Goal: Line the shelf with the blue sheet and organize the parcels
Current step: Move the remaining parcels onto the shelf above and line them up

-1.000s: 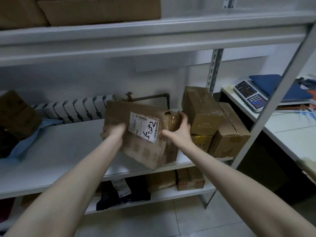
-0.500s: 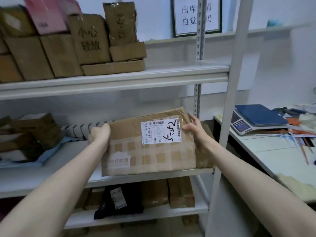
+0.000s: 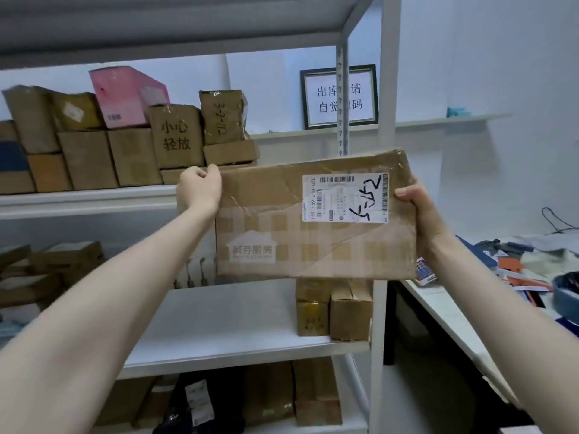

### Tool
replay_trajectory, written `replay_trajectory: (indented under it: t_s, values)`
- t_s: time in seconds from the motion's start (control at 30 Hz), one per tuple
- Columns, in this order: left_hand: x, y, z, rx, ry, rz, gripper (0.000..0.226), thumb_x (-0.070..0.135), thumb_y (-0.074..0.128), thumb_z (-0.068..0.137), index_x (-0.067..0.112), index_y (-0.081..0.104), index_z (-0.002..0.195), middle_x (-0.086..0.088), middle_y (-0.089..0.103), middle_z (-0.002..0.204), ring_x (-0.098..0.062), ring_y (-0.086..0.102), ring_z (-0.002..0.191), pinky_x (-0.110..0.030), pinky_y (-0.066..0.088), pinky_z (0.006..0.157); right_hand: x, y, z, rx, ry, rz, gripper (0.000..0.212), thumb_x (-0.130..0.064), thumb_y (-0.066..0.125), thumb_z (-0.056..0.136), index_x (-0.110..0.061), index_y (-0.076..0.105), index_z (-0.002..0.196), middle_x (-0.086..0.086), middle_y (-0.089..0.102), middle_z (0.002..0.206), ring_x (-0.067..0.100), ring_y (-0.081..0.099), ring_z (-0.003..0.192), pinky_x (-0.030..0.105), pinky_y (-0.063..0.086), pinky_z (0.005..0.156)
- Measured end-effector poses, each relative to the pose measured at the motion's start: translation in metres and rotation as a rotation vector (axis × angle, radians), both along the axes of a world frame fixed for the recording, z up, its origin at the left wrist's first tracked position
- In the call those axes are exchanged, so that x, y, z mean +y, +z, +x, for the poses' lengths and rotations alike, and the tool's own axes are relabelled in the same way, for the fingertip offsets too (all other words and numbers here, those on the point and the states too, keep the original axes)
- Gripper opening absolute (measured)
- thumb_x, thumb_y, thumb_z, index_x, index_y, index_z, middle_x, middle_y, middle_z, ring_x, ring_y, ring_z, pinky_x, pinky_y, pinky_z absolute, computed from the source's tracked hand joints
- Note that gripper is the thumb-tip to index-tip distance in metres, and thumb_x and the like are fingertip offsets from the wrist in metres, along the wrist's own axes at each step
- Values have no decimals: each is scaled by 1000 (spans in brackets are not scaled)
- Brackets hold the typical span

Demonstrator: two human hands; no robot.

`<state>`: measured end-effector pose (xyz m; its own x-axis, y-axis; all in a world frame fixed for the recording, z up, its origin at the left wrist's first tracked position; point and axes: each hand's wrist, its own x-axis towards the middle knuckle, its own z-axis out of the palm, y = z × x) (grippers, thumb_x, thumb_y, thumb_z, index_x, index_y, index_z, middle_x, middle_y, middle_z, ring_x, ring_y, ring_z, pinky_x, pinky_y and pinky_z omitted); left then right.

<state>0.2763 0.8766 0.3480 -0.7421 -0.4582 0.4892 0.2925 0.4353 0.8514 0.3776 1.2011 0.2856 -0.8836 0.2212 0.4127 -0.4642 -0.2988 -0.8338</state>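
Left hand (image 3: 199, 189): clamped on the parcel's (image 3: 316, 220) left end.
Right hand (image 3: 416, 211): gripping its right end.
Parcel position: held in the air, level with the upper shelf (image 3: 87, 198), label outward.
Doing it well: keep it level, both ends supported, and pick a free spot.
Unclear: blue sheet barely visible at far left.

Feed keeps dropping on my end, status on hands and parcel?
Left hand and right hand clamp the labelled cardboard parcel by its ends. Parcel airborne, level with the upper shelf. Boxes crowd that shelf.
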Motion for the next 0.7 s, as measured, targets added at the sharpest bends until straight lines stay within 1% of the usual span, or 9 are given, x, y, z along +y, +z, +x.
replay_trajectory:
  t_s: [0.07, 0.13, 0.2, 0.27, 0.33, 0.4, 0.5, 0.57, 0.7]
  values:
    - [12, 23, 4, 44, -19, 18, 33, 38, 44, 88, 18, 39, 61, 2, 47, 64, -21, 45, 64, -28, 31, 55, 4, 20, 9, 84, -37, -52, 62, -20, 65, 62, -17, 50, 122, 21, 60, 123, 37, 60, 105, 57, 47, 92]
    - [24, 38, 6, 79, -50, 8, 21, 35, 48, 85, 17, 49, 73, 1, 57, 79, -23, 53, 78, -30, 38, 65, 2, 38, 15, 153, -119, -116, 61, -17, 65, 64, -14, 46, 121, 19, 62, 118, 31, 65, 97, 51, 53, 84]
    - [36, 48, 5, 109, -67, -20, 15, 29, 53, 81, 17, 56, 90, -1, 62, 99, -24, 57, 93, -29, 42, 76, -4, 55, 18, 218, -209, -158, 71, -14, 65, 65, -8, 40, 131, 18, 62, 118, 28, 68, 93, 45, 56, 77]
    - [46, 54, 4, 123, -102, -19, 22, 24, 56, 80, 14, 58, 99, -3, 62, 110, -24, 58, 101, -28, 41, 78, -13, 66, 18, 264, -290, -194, 78, -13, 69, 64, -12, 38, 135, 17, 61, 122, 30, 68, 97, 43, 58, 76]
    - [55, 56, 1, 113, -146, -30, 26, 22, 58, 80, 12, 58, 105, -4, 62, 113, -23, 57, 104, -27, 41, 79, -24, 75, 16, 277, -382, -189, 77, -20, 76, 58, -25, 44, 128, 12, 59, 127, 29, 65, 107, 47, 57, 84]
    - [63, 56, -2, 89, -195, -43, 29, 20, 59, 80, 11, 60, 108, -4, 62, 115, -23, 57, 106, -28, 43, 82, -34, 83, 12, 279, -493, -162, 79, -28, 79, 52, -35, 45, 123, 5, 53, 131, 23, 61, 112, 45, 55, 91]
    - [73, 60, -8, 71, -308, 0, 27, 16, 59, 80, 12, 62, 107, -4, 65, 112, -23, 58, 104, -32, 49, 89, -51, 95, 2, 280, -673, -76, 83, -33, 80, 55, -42, 41, 128, -3, 41, 132, 11, 50, 114, 37, 49, 97]
    - [82, 62, -12, 63, -394, -6, 25, 13, 60, 81, 12, 63, 106, -4, 65, 110, -22, 59, 103, -33, 49, 92, -60, 104, -8, 286, -808, 5, 86, -36, 80, 57, -44, 37, 131, -7, 36, 130, 9, 45, 113, 35, 44, 99]
    - [92, 65, -18, 84, -648, -54, 17, 10, 60, 86, 11, 65, 102, -8, 66, 103, -18, 60, 94, -25, 46, 77, -77, 122, -44, 285, -1074, 207, 88, -42, 82, 53, -38, 41, 131, -3, 37, 133, 10, 44, 110, 29, 37, 100]
